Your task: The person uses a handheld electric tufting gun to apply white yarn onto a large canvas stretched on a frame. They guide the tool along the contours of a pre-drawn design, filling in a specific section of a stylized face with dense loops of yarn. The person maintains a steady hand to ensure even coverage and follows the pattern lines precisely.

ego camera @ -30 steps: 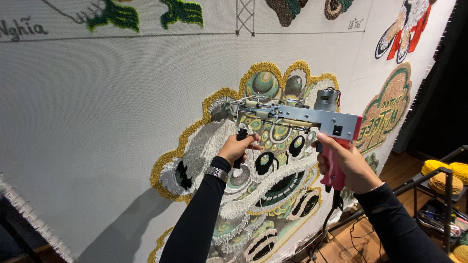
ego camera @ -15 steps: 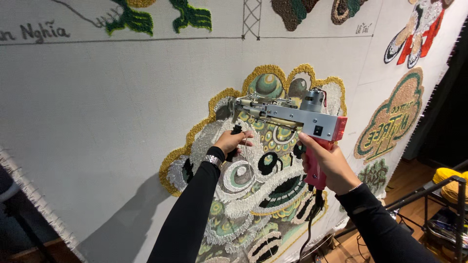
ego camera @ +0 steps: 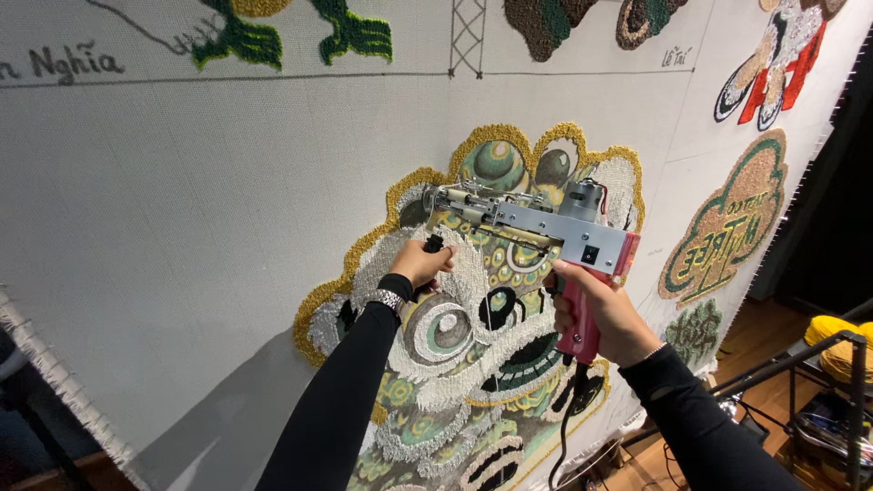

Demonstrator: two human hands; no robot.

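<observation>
Both hands grip the tufting gun (ego camera: 536, 227), left hand (ego camera: 420, 264) on its front handle, right hand (ego camera: 600, 314) on the pink grip, against a lion-head design (ego camera: 455, 364) already mostly filled with yarn.

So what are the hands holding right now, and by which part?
Both hold one tufting gun: the right hand grips its pink rear handle, and the left hand grips the black front handle.

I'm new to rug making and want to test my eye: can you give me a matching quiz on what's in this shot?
Things:
1. left hand
2. right hand
3. yarn
4. wristwatch

Places:
A. on a rack at far right
B. on the tool's pink handle
C. on the left wrist
D. on the tool's black front grip

Pairs: 1-D, 2-B, 3-A, 4-C
</observation>
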